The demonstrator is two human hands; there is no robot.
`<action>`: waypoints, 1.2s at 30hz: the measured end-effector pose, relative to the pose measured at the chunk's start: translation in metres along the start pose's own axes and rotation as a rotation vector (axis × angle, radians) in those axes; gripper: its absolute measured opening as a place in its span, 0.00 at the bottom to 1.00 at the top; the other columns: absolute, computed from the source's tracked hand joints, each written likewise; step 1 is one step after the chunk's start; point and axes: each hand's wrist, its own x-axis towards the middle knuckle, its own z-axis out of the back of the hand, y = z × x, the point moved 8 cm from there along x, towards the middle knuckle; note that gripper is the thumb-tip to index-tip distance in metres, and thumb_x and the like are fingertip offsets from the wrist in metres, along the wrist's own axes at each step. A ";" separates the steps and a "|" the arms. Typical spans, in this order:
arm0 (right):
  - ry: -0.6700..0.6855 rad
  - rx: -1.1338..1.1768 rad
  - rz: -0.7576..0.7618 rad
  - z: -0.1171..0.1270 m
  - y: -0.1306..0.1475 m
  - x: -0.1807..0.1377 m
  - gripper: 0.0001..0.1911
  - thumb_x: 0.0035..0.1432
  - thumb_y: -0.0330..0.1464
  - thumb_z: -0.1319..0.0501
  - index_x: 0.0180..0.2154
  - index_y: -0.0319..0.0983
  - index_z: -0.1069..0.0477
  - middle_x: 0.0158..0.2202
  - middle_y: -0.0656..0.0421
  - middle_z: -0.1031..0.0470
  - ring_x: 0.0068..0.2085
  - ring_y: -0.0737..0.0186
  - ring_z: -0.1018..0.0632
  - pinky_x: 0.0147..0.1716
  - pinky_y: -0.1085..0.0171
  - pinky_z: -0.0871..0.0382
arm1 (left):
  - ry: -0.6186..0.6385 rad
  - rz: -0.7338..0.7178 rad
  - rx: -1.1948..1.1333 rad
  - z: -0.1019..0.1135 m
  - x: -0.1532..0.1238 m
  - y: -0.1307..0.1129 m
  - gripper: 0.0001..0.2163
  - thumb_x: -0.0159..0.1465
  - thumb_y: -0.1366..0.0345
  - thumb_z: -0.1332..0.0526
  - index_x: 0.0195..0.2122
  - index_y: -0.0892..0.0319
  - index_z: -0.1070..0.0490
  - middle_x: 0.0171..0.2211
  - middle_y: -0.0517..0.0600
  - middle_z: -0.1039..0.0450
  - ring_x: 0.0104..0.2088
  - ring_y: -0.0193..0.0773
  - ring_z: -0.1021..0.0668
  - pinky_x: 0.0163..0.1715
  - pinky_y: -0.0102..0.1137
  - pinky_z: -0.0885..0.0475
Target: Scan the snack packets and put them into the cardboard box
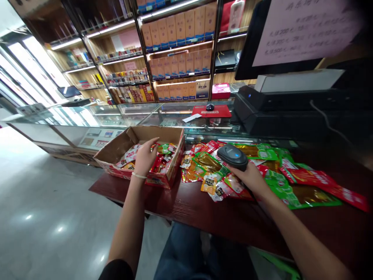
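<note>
My right hand point(250, 177) grips a black barcode scanner point(232, 155) with a small blue light on top, held above a heap of snack packets. Over an open cardboard box point(112, 155) hovers my left hand point(145, 156), its fingers apart and nothing seen in them; part of the fingers is turned away. Inside the box lie small red, white and green snack packets point(163, 160). Under and around the scanner are shiny packets, among them a green and gold packet point(208, 161), an orange packet point(209, 184) and a long red packet point(323, 181).
The dark red wooden counter point(186, 206) carries the box and packets. Behind it runs a glass display case point(171, 111) with a red mat point(220, 111) and a computer mouse point(210, 107). A monitor point(247, 50) with a pink handwritten sheet stands at right. Shelves hold boxed goods point(180, 29).
</note>
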 end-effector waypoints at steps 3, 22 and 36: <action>-0.013 -0.017 0.028 0.007 0.006 0.000 0.19 0.49 0.48 0.33 0.32 0.38 0.28 0.18 0.60 0.28 0.21 0.60 0.29 0.22 0.63 0.36 | -0.020 -0.074 -0.088 -0.001 -0.005 -0.044 0.14 0.67 0.64 0.44 0.52 0.56 0.26 0.49 0.52 0.22 0.48 0.41 0.21 0.50 0.37 0.27; 0.046 0.142 -0.148 0.037 -0.030 -0.005 0.18 0.52 0.46 0.33 0.26 0.41 0.35 0.16 0.63 0.32 0.16 0.67 0.33 0.18 0.66 0.40 | 0.770 -0.481 -0.274 -0.221 -0.067 -0.132 0.09 0.55 0.67 0.32 0.38 0.56 0.23 0.36 0.53 0.28 0.40 0.44 0.27 0.43 0.35 0.33; 0.008 0.172 -0.135 0.040 -0.032 -0.006 0.17 0.53 0.46 0.34 0.29 0.40 0.34 0.17 0.64 0.32 0.16 0.67 0.33 0.18 0.66 0.39 | 0.566 -0.051 -0.687 -0.197 -0.032 -0.116 0.06 0.63 0.63 0.40 0.38 0.58 0.30 0.32 0.47 0.27 0.31 0.35 0.27 0.33 0.28 0.33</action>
